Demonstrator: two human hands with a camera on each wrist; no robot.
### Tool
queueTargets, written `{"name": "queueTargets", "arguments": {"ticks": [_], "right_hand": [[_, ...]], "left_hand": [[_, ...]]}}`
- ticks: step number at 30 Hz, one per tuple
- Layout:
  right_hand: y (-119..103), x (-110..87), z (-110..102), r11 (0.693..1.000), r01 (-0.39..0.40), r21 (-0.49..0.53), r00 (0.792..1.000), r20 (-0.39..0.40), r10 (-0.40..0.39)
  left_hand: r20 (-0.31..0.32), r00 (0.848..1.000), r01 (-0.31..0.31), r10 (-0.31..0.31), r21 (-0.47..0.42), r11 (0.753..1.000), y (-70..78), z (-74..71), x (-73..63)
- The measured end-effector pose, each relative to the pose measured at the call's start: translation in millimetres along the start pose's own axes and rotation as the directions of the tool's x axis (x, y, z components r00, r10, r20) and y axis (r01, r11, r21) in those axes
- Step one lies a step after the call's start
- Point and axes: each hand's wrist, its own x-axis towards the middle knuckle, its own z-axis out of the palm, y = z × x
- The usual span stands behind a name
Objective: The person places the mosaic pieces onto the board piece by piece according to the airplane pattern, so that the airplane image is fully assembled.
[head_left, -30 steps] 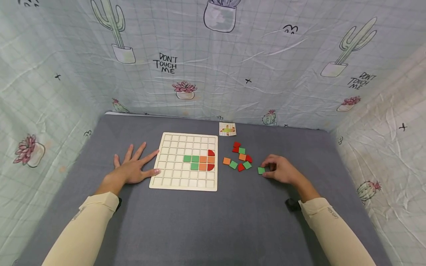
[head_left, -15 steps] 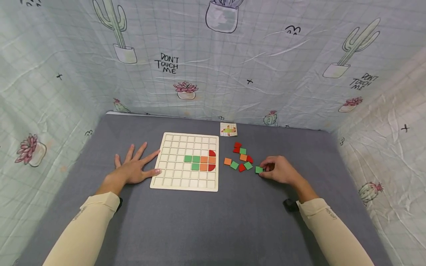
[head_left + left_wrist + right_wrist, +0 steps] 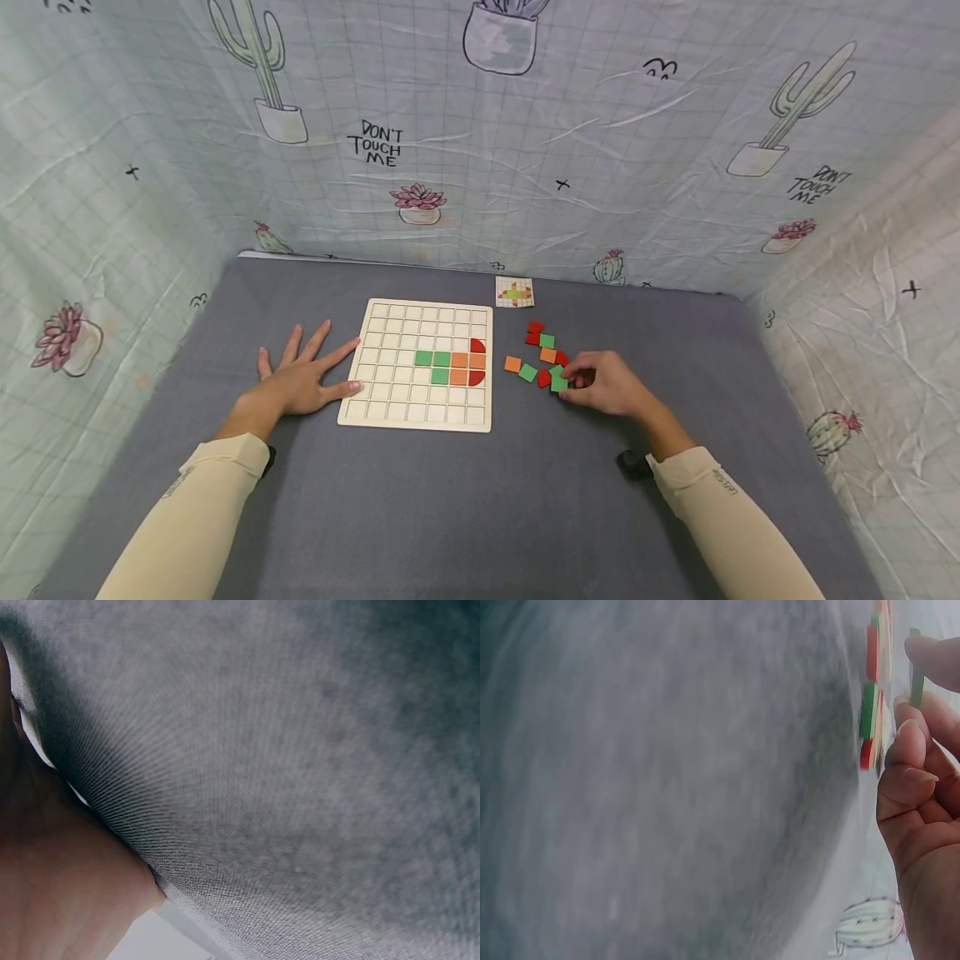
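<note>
In the head view my right hand (image 3: 606, 383) pinches a green square tile (image 3: 558, 385) between thumb and fingers, at the right side of the loose tiles. The right wrist view shows that tile (image 3: 916, 669) edge-on between thumb and fingertips. My left hand (image 3: 302, 385) lies spread on the grey cloth, its thumb and index fingertip at the left edge of the pale grid board (image 3: 390, 400). Set in the board's right half are green tiles (image 3: 432, 358), orange tiles (image 3: 459, 368) and two red quarter-round tiles (image 3: 477, 378).
Loose red (image 3: 535, 327), orange (image 3: 513, 364) and green tiles (image 3: 528, 372) lie right of the board. A small pattern card (image 3: 514, 292) lies behind them near the back edge. Printed fabric walls (image 3: 480, 225) enclose the table on the back and sides.
My right hand has moved left with the green tile, from beside the loose tiles to the right edge of their group. The left hand and board stay put.
</note>
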Motion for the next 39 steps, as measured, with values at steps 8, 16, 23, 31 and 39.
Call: {"name": "queueTargets", "arguments": {"ticks": [8, 16, 23, 31, 39], "right_hand": [[-11.9, 7.6, 8.2, 1.0, 0.028, 0.002, 1.0, 0.01, -0.029], [-22.7, 18.6, 16.1, 0.999, 0.042, 0.011, 0.999, 0.027, -0.042], [-31.6, 28.4, 25.7, 0.997, 0.081, 0.011, 0.995, 0.054, -0.081], [-43.1, 37.9, 32.6, 0.993, 0.12, -0.006, 0.991, 0.054, -0.12], [-49.1, 50.8, 43.2, 0.984, 0.18, -0.004, 0.982, 0.066, -0.179]], "left_hand": [[-0.007, 1.0, -0.004, 0.004, -0.005, 1.0, -1.7, 0.4, 0.1], [-0.016, 1.0, -0.012, 0.012, -0.01, 1.0, 0.1, -0.7, 0.0], [-0.013, 1.0, 0.0, 0.0, -0.019, 1.0, 0.5, 0.7, -0.8], [-0.019, 1.0, -0.01, 0.01, -0.033, 0.999, -0.7, 1.5, 2.7], [-0.005, 1.0, 0.006, -0.006, -0.019, 1.0, -4.9, 2.5, 4.6]]}}
